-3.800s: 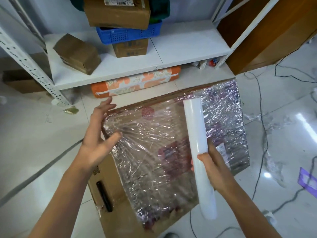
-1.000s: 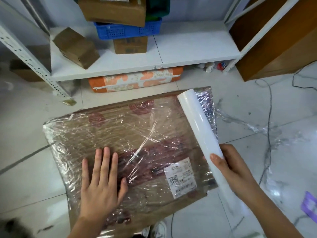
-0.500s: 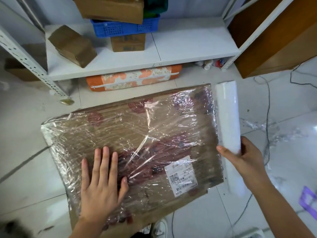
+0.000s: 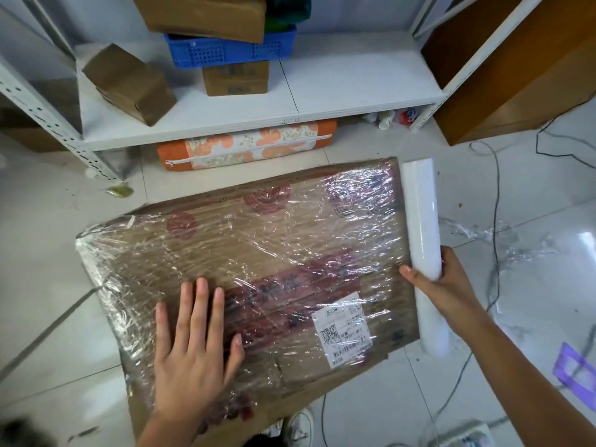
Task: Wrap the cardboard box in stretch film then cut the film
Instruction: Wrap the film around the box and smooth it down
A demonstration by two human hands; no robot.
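Note:
A large flat cardboard box (image 4: 258, 253) lies on the tiled floor, its top covered in shiny stretch film, with a white label (image 4: 345, 330) near its right front. My left hand (image 4: 193, 350) presses flat on the box's front left, fingers spread. My right hand (image 4: 442, 285) grips the white stretch film roll (image 4: 421, 217), which lies along the box's right edge, pointing away from me. Film runs from the roll over the box top.
A white metal shelf (image 4: 354, 95) stands behind the box with small cardboard boxes (image 4: 129, 82) and a blue crate (image 4: 229, 50). An orange patterned roll (image 4: 248, 146) lies under it. Cables (image 4: 493, 221) and film scraps cross the floor at right. A wooden cabinet (image 4: 516, 66) is far right.
The box went from tilted up to lying flat. My left hand now presses on top. My right hand carried the roll from over the box to its right edge.

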